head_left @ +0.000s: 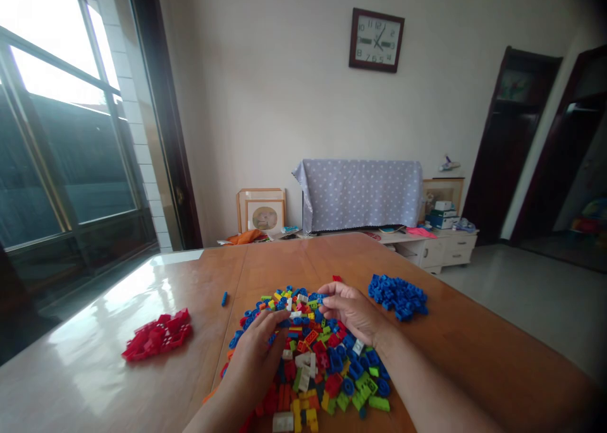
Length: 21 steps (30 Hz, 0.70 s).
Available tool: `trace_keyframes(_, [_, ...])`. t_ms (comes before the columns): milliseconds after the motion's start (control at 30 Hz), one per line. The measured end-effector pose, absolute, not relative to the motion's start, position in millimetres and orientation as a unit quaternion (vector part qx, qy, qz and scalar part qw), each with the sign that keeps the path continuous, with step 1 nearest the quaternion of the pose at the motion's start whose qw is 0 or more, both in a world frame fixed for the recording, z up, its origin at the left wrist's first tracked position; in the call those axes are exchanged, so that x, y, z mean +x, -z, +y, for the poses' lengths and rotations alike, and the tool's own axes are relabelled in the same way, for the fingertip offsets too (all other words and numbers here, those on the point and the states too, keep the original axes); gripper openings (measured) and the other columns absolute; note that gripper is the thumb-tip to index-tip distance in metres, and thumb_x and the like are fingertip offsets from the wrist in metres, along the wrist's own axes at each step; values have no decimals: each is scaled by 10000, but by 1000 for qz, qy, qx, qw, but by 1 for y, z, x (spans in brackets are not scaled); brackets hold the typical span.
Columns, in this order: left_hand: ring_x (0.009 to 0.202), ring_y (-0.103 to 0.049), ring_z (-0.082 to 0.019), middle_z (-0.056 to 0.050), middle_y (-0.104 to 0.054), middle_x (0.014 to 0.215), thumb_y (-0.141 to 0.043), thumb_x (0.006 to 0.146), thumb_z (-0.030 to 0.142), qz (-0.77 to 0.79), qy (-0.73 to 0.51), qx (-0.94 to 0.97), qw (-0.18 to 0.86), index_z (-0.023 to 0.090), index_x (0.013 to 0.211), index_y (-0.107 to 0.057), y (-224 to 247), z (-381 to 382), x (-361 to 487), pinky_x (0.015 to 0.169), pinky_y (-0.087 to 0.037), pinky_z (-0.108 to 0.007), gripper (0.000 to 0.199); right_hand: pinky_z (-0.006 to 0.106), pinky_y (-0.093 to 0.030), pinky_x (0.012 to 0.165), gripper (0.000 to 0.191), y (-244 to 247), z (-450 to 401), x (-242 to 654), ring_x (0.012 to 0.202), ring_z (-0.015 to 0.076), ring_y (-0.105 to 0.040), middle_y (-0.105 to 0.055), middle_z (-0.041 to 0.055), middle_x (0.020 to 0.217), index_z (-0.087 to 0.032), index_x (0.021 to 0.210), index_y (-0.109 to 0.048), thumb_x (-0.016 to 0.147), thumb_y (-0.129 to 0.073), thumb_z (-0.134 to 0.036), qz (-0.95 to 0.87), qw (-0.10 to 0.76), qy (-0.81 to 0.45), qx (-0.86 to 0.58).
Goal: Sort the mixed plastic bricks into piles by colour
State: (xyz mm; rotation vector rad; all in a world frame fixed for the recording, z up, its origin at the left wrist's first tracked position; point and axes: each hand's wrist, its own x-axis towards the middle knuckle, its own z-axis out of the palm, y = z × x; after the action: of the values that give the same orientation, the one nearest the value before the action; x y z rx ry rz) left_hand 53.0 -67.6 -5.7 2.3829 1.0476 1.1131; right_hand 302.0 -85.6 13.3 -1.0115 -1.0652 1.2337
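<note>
A wide heap of mixed toy bricks (310, 351) in red, blue, green, yellow, orange and white lies on the wooden table. My left hand (260, 351) rests over the heap's left side, fingers bent and pointing inward; what its fingertips hold, if anything, is too small to tell. Over the heap's upper right is my right hand (348, 306), its thumb and fingers pinched around a small blue brick (322, 299). A pile of red bricks (159, 337) sits to the left, and a pile of blue bricks (398, 296) to the right.
One blue piece (224, 298) lies left of the heap, and a small red piece (336, 279) lies behind it. The wooden table (455, 351) reaches toward a low white cabinet (446, 250). Beyond are a cloth-covered object (363, 194) and framed pictures (265, 217).
</note>
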Motion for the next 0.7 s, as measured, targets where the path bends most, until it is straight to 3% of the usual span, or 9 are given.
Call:
trace_keyframes(300, [972, -666, -205, -42, -687, 1077, -511, 945, 326, 377, -396, 825, 141, 259, 1110, -624, 12, -55, 46, 825, -548, -324, 211, 286, -574, 732, 338, -33, -83, 319, 809, 169, -714, -684, 21, 876, -192, 969, -640, 693, -770, -336, -431, 650, -391, -488])
trace_keyframes(400, [972, -671, -206, -40, -689, 1076, -523, 937, 333, 380, -402, 822, 134, 258, 1108, -624, 13, -54, 45, 824, -553, -327, 212, 290, -574, 739, 315, -39, -84, 346, 821, 181, -720, -697, 30, 876, -194, 959, -629, 713, -738, -357, -421, 678, -291, -528])
trace_keyframes(467, [974, -676, -208, -41, -693, 1083, -530, 931, 336, 382, -405, 821, 128, 259, 1109, -628, 12, -53, 45, 822, -558, -328, 216, 286, -568, 724, 335, -38, -87, 371, 821, 187, -717, -710, 40, 883, -192, 978, -628, 725, -713, -394, -406, 673, -193, -587])
trace_keyframes(700, [991, -690, -214, -39, -708, 1110, -540, 920, 352, 375, -412, 821, 126, 274, 1130, -649, 14, -53, 44, 832, -572, -324, 249, 300, -525, 678, 452, 5, -103, 443, 863, 236, -686, -712, 85, 895, -160, 1074, -606, 772, -595, -497, -343, 639, -65, -685])
